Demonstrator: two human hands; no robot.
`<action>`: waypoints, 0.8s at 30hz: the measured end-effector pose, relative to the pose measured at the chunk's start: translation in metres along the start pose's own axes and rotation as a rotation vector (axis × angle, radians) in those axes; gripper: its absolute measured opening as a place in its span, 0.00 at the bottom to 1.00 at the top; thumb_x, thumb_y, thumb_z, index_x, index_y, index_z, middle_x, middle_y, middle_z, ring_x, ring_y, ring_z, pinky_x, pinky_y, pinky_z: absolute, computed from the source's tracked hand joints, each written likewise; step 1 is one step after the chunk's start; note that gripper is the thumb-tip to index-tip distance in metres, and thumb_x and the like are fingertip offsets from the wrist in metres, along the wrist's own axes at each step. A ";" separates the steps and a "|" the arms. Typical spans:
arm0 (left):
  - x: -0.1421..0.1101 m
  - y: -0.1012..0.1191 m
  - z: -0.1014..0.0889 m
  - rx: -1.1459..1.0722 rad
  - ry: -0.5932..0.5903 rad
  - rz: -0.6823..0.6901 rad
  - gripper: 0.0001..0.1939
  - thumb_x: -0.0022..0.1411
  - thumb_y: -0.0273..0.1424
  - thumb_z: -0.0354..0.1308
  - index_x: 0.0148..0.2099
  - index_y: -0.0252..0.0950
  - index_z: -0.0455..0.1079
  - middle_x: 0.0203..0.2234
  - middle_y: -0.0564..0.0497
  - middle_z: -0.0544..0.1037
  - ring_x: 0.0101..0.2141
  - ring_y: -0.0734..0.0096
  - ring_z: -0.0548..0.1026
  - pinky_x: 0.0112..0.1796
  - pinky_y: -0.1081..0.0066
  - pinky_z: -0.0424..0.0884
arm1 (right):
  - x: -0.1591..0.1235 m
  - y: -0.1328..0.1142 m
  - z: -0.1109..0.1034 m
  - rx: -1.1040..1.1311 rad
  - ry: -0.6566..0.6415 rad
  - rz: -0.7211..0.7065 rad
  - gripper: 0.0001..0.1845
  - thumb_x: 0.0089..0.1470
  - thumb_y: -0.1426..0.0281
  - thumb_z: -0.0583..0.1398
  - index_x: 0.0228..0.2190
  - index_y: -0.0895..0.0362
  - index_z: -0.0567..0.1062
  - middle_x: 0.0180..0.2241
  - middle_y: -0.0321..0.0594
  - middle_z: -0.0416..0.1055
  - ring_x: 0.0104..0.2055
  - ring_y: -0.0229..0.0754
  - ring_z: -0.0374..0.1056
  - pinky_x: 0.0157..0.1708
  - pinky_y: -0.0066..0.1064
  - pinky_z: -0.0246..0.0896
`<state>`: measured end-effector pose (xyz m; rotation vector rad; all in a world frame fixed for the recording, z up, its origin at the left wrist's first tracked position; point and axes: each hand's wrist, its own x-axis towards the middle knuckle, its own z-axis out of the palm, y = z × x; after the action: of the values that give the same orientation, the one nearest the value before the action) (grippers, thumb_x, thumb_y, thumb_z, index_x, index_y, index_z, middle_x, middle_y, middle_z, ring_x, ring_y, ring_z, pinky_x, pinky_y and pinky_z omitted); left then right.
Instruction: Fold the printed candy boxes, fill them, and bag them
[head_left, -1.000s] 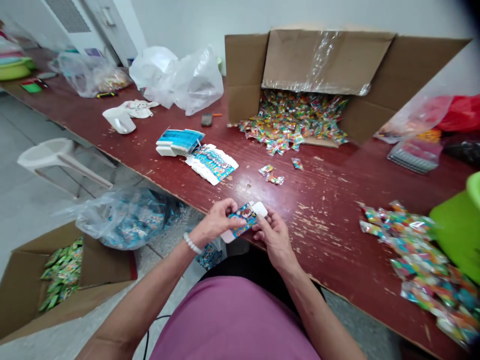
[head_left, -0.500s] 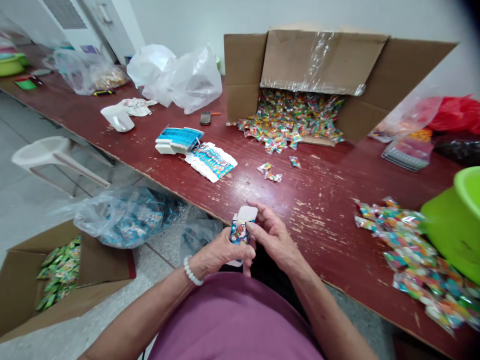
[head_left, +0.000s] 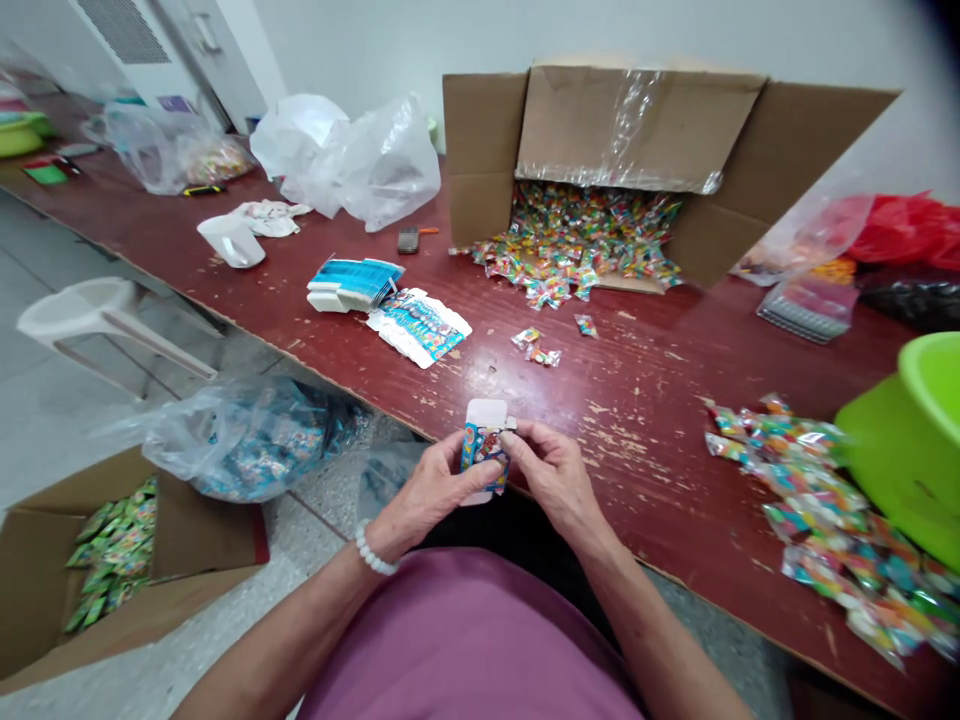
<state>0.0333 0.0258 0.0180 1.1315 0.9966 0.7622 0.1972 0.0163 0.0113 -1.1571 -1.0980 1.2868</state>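
A small blue printed carton (head_left: 482, 443) with a white flap standing up at its top is held between both hands, just over the table's front edge. My left hand (head_left: 445, 475) grips its left side, thumb across the printed front. On the other side my right hand (head_left: 550, 470) pinches the carton's right edge near the top. Another white flap shows at the carton's lower end. Flat printed cartons (head_left: 421, 326) lie farther back on the table, beside a stack of blue flattened ones (head_left: 356, 282). Several wrapped candies (head_left: 541, 355) rest beyond my hands.
A cardboard box (head_left: 637, 130) on its side spills wrapped candies (head_left: 592, 235) onto the red table (head_left: 645, 400). At right, more candies (head_left: 817, 480) lie by a green basin (head_left: 885, 440). A bag of blue packets (head_left: 255, 440) and a box of green packets (head_left: 112, 550) stand on the floor.
The carton has risen slightly and turned more upright, showing its blue side panel. My left hand has shifted up and left along it; my right hand has come lower beside it.
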 end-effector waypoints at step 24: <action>-0.012 -0.003 0.005 -0.117 0.162 0.054 0.25 0.58 0.40 0.68 0.53 0.42 0.62 0.33 0.55 0.78 0.30 0.72 0.77 0.33 0.74 0.74 | 0.012 0.001 -0.011 0.026 -0.137 0.012 0.16 0.49 0.55 0.71 0.30 0.56 0.80 0.27 0.36 0.74 0.28 0.38 0.67 0.28 0.29 0.63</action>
<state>0.0331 0.0124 0.0182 1.0101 1.0456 0.9557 0.2080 0.0280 0.0085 -1.0701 -1.1715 1.4027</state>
